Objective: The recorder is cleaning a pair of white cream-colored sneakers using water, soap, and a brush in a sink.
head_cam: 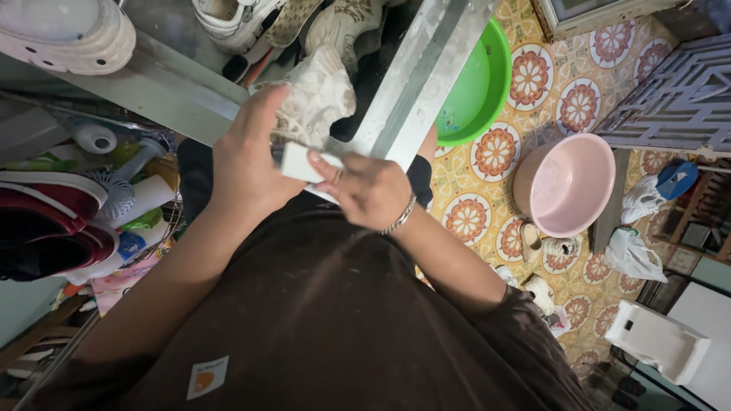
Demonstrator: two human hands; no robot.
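My left hand (247, 164) grips a worn white knitted shoe (320, 95), holding it up against the edge of a metal shelf (415, 84). My right hand (369, 190), with a silver bracelet on the wrist, pinches a small white rectangular sponge block (298, 162) and presses it to the shoe's side, right next to my left thumb. Both hands are close in front of my dark brown shirt.
More shoes sit on the shelf: white sneakers (236, 19) and a white clog (65, 34) above, red shoes (46, 221) at left. On the patterned tile floor stand a green basin (480, 84), a pink basin (563, 183) and a white stool (659, 342).
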